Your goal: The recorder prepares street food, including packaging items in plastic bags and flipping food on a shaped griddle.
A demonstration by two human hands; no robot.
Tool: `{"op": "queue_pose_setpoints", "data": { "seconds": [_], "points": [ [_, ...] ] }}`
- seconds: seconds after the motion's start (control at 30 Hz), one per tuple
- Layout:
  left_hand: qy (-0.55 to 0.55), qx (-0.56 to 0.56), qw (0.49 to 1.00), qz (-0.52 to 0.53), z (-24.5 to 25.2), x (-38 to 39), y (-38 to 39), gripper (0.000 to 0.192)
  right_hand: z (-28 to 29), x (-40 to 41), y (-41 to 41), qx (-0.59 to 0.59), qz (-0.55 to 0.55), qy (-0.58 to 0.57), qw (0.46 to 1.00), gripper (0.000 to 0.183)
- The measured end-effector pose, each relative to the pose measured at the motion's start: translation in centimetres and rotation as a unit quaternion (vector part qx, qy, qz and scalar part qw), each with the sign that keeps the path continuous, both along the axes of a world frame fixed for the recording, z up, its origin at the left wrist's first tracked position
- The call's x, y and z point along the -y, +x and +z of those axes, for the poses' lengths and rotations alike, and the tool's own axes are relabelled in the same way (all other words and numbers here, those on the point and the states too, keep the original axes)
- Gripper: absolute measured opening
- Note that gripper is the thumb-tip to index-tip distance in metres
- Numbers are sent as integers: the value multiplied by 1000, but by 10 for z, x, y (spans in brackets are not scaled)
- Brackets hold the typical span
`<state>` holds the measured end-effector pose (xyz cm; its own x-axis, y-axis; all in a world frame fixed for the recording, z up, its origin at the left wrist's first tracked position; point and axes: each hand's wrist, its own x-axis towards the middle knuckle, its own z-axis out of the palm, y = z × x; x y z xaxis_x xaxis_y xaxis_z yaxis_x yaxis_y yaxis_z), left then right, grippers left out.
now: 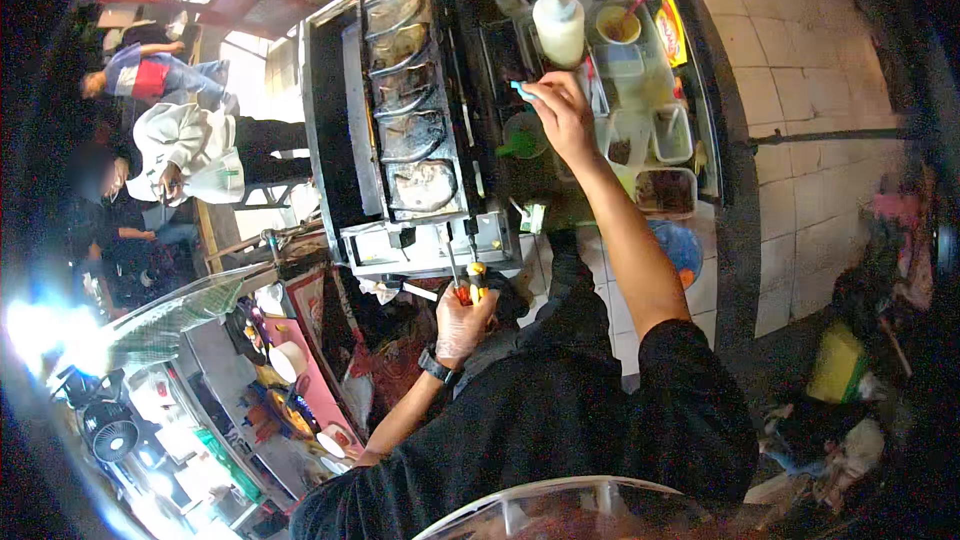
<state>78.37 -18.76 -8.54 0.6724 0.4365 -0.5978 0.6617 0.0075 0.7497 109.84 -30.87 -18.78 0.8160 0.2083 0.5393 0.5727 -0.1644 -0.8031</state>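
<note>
My left hand point(461, 322), in a clear plastic glove with a watch at the wrist, grips two slim tools resembling screwdrivers. One has a yellow-and-black handle point(477, 281), the other a red handle point(462, 295); their shafts point at the near end of a metal griddle. That griddle carries a row of several fish- or crescent-shaped moulds point(412, 135). Pale batter point(424, 184) fills the nearest mould. Between the fingertips of my bare right hand point(564, 116) is a small light-blue item point(521, 91), too small to name. A white squeeze bottle point(559, 28) stands just beyond that hand.
Plastic tubs point(671, 133), a brown-filled container point(666, 191) and a cup point(619, 25) with a pink-handled utensil crowd the right counter. A blue basin point(676, 251) sits below. At left are a pink-topped stall counter point(324, 390) and several people point(187, 142) across the griddle.
</note>
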Motion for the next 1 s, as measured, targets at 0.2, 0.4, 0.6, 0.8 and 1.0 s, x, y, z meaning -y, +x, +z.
{"op": "queue_pose_setpoints", "data": {
  "seconds": [0.2,0.4,0.6,0.8,1.0],
  "points": [
    [67,-31,997,-5,2,6,8,34,26,46,-45,47,-26,11,998,23],
    [320,-17,930,-182,-5,-8,-5,40,22,65,-75,-11,-32,16,999,22],
    [266,-52,953,-137,19,-1,7,41,11,68,-78,-38,-24,17,999,23],
    [338,2,912,-230,-10,-15,-9,44,3,35,-43,-51,5,43,998,17],
    [60,3,997,-41,56,-35,-7,54,-33,-7,24,-27,44,-14,999,20]
  ]
}}
